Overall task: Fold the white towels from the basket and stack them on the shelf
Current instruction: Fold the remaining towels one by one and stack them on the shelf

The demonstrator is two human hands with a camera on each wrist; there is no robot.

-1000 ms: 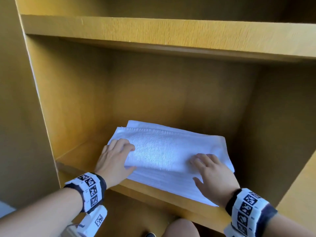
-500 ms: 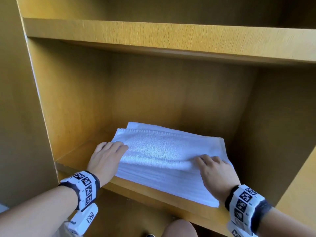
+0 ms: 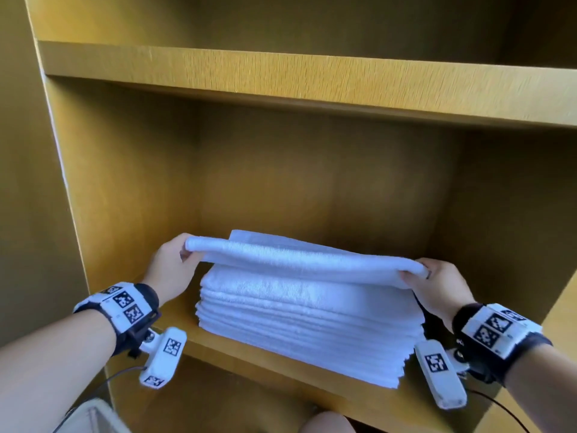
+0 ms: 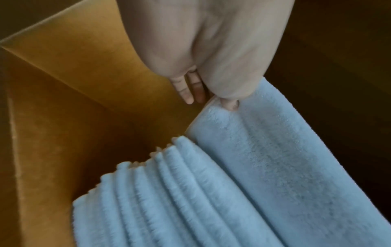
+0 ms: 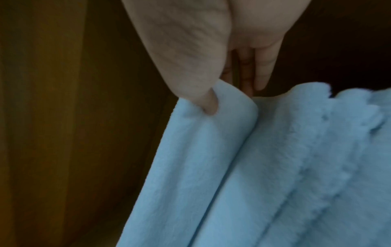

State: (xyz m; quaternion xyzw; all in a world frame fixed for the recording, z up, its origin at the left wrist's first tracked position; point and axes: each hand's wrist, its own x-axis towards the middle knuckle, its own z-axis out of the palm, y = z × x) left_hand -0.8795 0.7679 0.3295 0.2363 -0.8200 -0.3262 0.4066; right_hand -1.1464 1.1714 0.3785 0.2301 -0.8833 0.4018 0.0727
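Note:
A stack of folded white towels [image 3: 299,326] lies on the wooden shelf [image 3: 249,354]. The top white towel [image 3: 306,260] is raised at its near edge, above the rest of the pile. My left hand [image 3: 170,267] pinches its left end, thumb on the towel [image 4: 275,150] in the left wrist view, fingers [image 4: 190,86] behind it. My right hand [image 3: 437,282] pinches the right end; the right wrist view has the thumb pressed into the folded edge [image 5: 211,133]. The lower layers of the stack [image 4: 169,200] sit fanned below.
The shelf compartment has a left wall [image 3: 125,198], a back panel [image 3: 312,182], a right wall [image 3: 515,229] and a shelf board above [image 3: 312,76]. A pale basket edge [image 3: 90,417] shows at the bottom left. A knee [image 3: 327,423] is below the shelf.
Both hands went from resting flat on top of the pile to its two ends and took hold of the top towel, lifting its near edge. The head view has dropped lower.

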